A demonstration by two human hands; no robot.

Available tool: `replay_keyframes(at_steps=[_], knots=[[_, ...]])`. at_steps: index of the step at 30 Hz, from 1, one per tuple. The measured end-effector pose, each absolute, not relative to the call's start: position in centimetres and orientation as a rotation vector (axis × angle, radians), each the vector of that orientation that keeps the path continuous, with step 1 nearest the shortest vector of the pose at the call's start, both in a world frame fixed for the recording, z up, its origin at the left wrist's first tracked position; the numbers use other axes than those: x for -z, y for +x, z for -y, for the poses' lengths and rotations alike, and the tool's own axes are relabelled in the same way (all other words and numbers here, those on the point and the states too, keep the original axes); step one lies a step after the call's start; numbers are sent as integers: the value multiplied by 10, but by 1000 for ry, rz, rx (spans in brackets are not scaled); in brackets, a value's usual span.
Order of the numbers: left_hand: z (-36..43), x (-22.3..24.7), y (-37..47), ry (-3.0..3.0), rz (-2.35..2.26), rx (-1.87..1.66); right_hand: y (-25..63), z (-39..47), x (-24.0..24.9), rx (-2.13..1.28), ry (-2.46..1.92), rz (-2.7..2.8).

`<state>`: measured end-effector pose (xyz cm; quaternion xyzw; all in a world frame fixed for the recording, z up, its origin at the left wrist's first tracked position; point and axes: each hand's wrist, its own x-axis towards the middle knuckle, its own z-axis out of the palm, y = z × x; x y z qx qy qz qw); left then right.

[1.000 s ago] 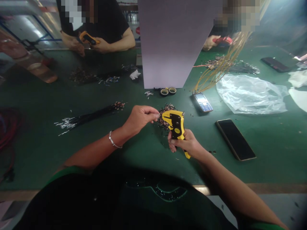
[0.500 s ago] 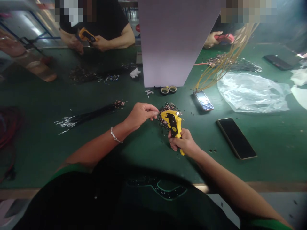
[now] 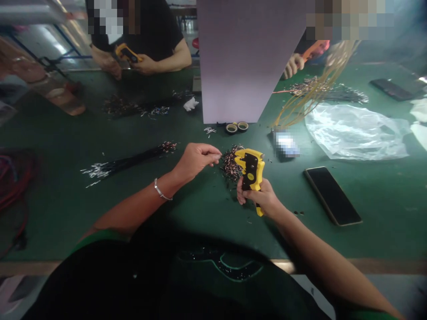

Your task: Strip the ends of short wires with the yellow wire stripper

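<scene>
My right hand (image 3: 263, 195) is wrapped around the handles of a yellow and black wire stripper (image 3: 252, 171), its head pointing up and left. Fingers pinched together, my left hand (image 3: 200, 160) is just left of the stripper's jaws; whatever is between the fingertips is too small to make out. Between the hand and the tool lies a pile of short wire scraps (image 3: 230, 165) with coppery and dark bits, partly covered by the stripper head. To the left of my left hand, a bundle of black wires (image 3: 133, 159) rests on the green table (image 3: 200, 213).
A pale upright panel (image 3: 240, 62) stands ahead, with tape rolls (image 3: 231, 129) at its foot. Rightward lie a smartphone (image 3: 332, 195), a blurred keypad phone (image 3: 286, 143) and a clear plastic bag (image 3: 356, 133). Across the table, a co-worker's hands hold an orange tool (image 3: 128, 54).
My right hand has drawn the wire stripper rightward, away from my left fingertips, uncovering more of the scrap pile. The left hand stays nearly in place. The whole view has shifted slightly.
</scene>
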<state>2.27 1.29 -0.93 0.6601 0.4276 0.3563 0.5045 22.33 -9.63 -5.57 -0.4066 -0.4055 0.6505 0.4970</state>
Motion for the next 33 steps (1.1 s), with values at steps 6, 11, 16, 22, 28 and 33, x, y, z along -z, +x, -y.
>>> replay_keyframes(at_steps=[6, 11, 16, 22, 28, 33], knots=[[-4, 1, 23, 1650, -1052, -893, 228, 94, 54, -1587, -949, 1027], [-2, 2, 23, 1634, -1060, -926, 229, 94, 51, -1650, -911, 1055], [-3, 4, 26, 1465, -1015, -958, 228, 94, 55, -1685, -883, 1051], [-2, 6, 30, 1252, -973, -889, 227, 96, 60, -1727, -812, 1081], [0, 5, 31, 1207, -983, -831, 226, 95, 52, -1669, -854, 1009], [13, 9, 36, 1301, -967, -791, 225, 94, 40, -1523, -879, 904]])
